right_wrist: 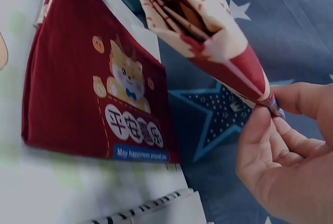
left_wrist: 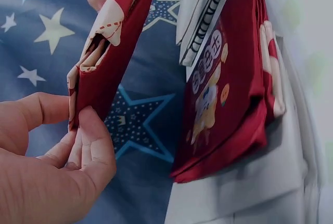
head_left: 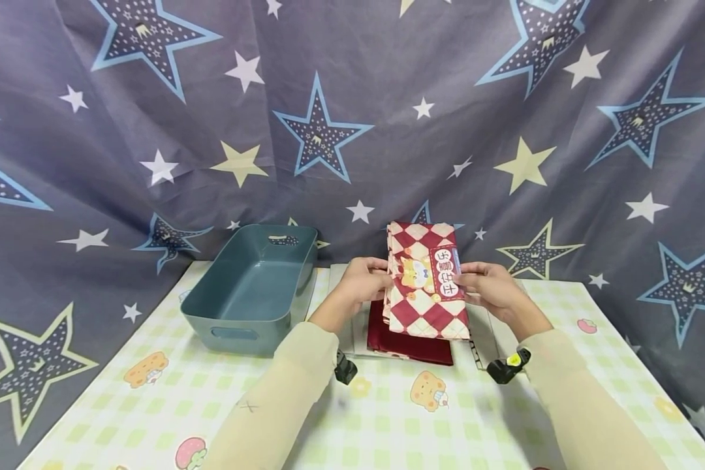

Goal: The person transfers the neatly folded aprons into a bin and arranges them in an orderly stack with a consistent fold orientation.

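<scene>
A folded red-and-cream diamond-patterned cloth (head_left: 408, 316) with a cartoon animal and white lettering is held up in the middle of the head view. My left hand (head_left: 358, 285) pinches its left edge between thumb and fingers. On the opposite edge, my right hand (head_left: 493, 287) does the same. Several layers of the folded cloth (right_wrist: 208, 26) show in the right wrist view. Below it lies a second folded cloth (head_left: 411, 343), dark red, partly hidden in the head view. A cartoon animal and lettering also show on this dark red cloth (right_wrist: 67, 89) in the right wrist view.
Left of the hands stands a blue-grey plastic basket (head_left: 235, 333) with cut-out handles. Pale flat items (head_left: 343, 339), one with a dark ladder-like edge, lie under the dark red cloth. A star-patterned curtain (head_left: 352, 156) hangs behind the checked table (head_left: 388, 431).
</scene>
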`<state>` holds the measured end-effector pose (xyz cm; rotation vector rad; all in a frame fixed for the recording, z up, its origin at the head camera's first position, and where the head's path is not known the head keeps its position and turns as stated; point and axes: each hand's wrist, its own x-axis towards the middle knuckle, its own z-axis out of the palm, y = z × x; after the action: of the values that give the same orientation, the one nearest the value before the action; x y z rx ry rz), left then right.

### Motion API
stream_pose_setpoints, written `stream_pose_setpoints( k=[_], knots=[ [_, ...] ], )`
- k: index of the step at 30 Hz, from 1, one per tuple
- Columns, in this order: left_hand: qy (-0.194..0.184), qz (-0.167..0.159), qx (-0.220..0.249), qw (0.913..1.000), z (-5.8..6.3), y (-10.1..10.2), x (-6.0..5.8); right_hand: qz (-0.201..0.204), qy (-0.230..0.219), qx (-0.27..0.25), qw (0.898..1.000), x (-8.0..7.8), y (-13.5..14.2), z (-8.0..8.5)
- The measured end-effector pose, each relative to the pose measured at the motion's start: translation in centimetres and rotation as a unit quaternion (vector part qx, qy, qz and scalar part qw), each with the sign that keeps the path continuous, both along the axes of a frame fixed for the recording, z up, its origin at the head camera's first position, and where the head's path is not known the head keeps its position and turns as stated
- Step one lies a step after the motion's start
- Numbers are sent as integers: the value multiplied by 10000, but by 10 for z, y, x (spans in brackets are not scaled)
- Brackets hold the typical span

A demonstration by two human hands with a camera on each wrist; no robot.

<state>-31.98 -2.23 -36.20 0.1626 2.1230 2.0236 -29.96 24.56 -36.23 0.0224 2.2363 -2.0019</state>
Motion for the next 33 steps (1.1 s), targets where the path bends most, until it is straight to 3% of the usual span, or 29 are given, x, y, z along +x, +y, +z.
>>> stream_pose_setpoints(
  k=[18,24,33],
  knots=[
    [395,143,-736,9964,24,-53,18,49,221,-163,9996,1,-49,8],
    [434,167,-1063,9933,28,-74,22,-33,264,-241,9994,4,-70,9],
    [791,183,-1244,9889,29,-110,30,-11,299,-414,9987,6,-107,11]
  ],
)
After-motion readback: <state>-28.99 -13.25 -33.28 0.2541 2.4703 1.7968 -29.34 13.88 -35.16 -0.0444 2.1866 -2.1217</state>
